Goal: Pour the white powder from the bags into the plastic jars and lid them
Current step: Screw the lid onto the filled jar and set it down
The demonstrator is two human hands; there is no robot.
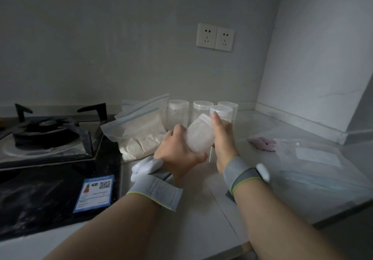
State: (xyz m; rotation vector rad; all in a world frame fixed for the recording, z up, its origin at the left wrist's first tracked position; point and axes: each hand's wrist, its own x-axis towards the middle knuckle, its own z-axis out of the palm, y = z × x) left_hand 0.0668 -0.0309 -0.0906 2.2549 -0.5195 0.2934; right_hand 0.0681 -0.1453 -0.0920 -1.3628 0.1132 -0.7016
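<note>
Two-handed, grips tilted frosted plastic jar (pixel 199 138) with left hand (pixel 179 154), clasps its round lid (pixel 204 119) with right hand (pixel 224 138), just near four upright cylindrical jars (pixel 178 112).

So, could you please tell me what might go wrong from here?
The held jar is tilted in the left hand while the right hand grips its lid; if the lid is loose, powder could spill. The hands are close to the standing jars, so a twist might knock one over.
</note>
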